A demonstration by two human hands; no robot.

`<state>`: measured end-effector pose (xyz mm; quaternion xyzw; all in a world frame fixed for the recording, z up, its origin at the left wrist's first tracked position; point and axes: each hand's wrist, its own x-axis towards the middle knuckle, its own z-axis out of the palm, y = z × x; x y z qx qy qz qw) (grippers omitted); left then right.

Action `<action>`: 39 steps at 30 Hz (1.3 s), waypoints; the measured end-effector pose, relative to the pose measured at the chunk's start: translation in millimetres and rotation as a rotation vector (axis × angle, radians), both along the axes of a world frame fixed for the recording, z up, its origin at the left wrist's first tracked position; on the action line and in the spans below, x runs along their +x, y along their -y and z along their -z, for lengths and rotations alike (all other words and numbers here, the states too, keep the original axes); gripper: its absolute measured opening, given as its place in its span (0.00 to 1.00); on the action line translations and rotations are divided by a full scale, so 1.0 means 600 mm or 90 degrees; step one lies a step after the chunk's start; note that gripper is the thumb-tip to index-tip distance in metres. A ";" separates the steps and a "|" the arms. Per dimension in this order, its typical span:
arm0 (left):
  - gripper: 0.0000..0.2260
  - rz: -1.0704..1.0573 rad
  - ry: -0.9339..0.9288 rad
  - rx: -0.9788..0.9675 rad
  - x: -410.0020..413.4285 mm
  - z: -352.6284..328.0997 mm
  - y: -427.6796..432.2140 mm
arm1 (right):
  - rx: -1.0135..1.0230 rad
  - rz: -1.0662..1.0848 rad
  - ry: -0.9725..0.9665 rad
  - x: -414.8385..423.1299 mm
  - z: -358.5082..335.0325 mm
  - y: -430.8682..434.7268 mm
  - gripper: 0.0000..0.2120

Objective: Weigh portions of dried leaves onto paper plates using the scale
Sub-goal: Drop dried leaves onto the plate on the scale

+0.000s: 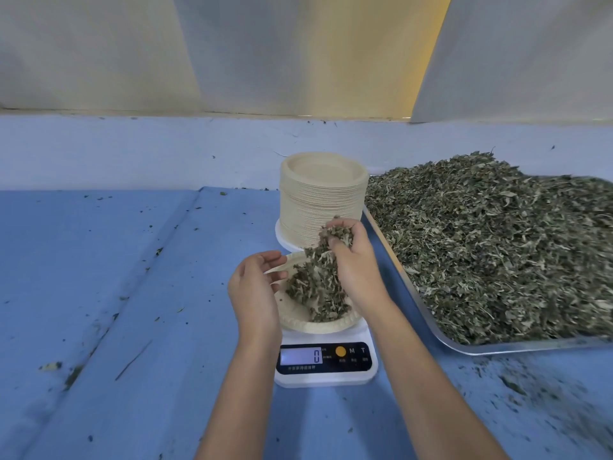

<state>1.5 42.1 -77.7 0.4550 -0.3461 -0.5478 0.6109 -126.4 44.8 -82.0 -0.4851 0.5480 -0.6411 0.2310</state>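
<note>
The step in hand is filling a portion on the scale. On the blue cloth [132, 293], strewn with crumbs, the left hand [253, 293] hovers at the plate's left edge. Its fingers are loosely cupped and hold nothing; whether they touch the rim I cannot tell. The plate [318, 327] sits on the scale [326, 376], between the two hands and just below them. The display [301, 356] reads 0, probably not yet settled.

Above the plate's right side, the right hand [356, 273] grips a clump of leaves [315, 287], which spill from it onto the pile already there. Next, I judge, comes letting go slowly, watching the display, then adding or removing pinches.

Behind stands the stack [318, 200] of spare plates. The tray [464, 348] with its heap [497, 244] lies just right of the scale, near the right hand.
</note>
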 end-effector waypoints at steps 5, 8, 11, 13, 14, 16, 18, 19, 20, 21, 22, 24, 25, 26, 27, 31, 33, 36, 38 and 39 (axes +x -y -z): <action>0.13 0.010 -0.013 -0.003 -0.005 -0.002 -0.003 | -0.036 -0.010 0.096 0.001 -0.005 0.003 0.18; 0.13 0.009 -0.014 -0.005 -0.007 -0.003 -0.004 | -0.045 -0.009 0.102 0.004 -0.008 0.003 0.21; 0.13 0.014 -0.012 -0.005 -0.009 -0.001 -0.006 | -0.051 -0.003 0.076 0.006 -0.007 0.001 0.21; 0.13 0.018 -0.011 -0.006 -0.012 -0.002 -0.007 | -0.039 -0.005 0.047 0.005 -0.004 0.000 0.19; 0.13 0.019 -0.010 -0.005 -0.013 -0.002 -0.007 | -0.028 -0.008 0.035 0.005 -0.002 0.000 0.17; 0.12 0.019 -0.011 -0.003 -0.015 -0.003 -0.007 | -0.009 -0.011 0.016 0.004 0.002 -0.001 0.16; 0.13 0.019 -0.011 -0.004 -0.014 -0.004 -0.007 | 0.001 -0.014 0.005 0.003 0.004 -0.001 0.15; 0.13 0.018 -0.010 -0.005 -0.013 -0.004 -0.006 | 0.005 -0.017 0.001 0.003 0.004 -0.001 0.15; 0.13 0.017 -0.010 -0.006 -0.011 -0.004 -0.007 | 0.008 -0.021 0.001 0.004 0.003 -0.001 0.14; 0.13 0.016 -0.012 -0.006 -0.010 -0.005 -0.006 | 0.009 -0.025 0.006 0.005 0.001 -0.001 0.13; 0.13 0.014 -0.014 -0.005 -0.010 -0.005 -0.006 | 0.006 -0.027 0.015 0.006 0.000 -0.001 0.13; 0.13 0.013 -0.018 -0.003 -0.009 -0.006 -0.005 | -0.009 -0.020 0.031 0.008 -0.003 -0.002 0.12; 0.13 0.013 -0.018 -0.002 -0.009 -0.007 -0.005 | -0.017 -0.014 0.036 0.009 -0.006 -0.002 0.12; 0.13 0.013 -0.018 -0.002 -0.009 -0.007 -0.005 | -0.024 -0.008 0.041 0.011 -0.008 -0.003 0.11; 0.13 0.013 -0.018 -0.003 -0.009 -0.007 -0.006 | -0.029 -0.004 0.051 0.011 -0.009 -0.003 0.11; 0.13 0.016 -0.021 -0.004 -0.010 -0.007 -0.007 | -0.033 0.032 0.089 0.015 -0.011 -0.003 0.11; 0.13 0.017 -0.022 -0.005 -0.011 -0.007 -0.008 | -0.058 0.050 0.121 0.018 -0.014 -0.004 0.12; 0.13 0.006 -0.036 -0.009 -0.011 -0.010 -0.009 | -0.086 0.064 0.167 0.018 -0.022 -0.005 0.13; 0.13 0.000 -0.062 -0.004 -0.013 -0.012 -0.010 | -0.094 0.063 0.185 0.017 -0.026 -0.005 0.13; 0.13 0.004 -0.074 0.001 -0.015 -0.013 -0.010 | -0.098 0.062 0.186 0.017 -0.026 -0.005 0.13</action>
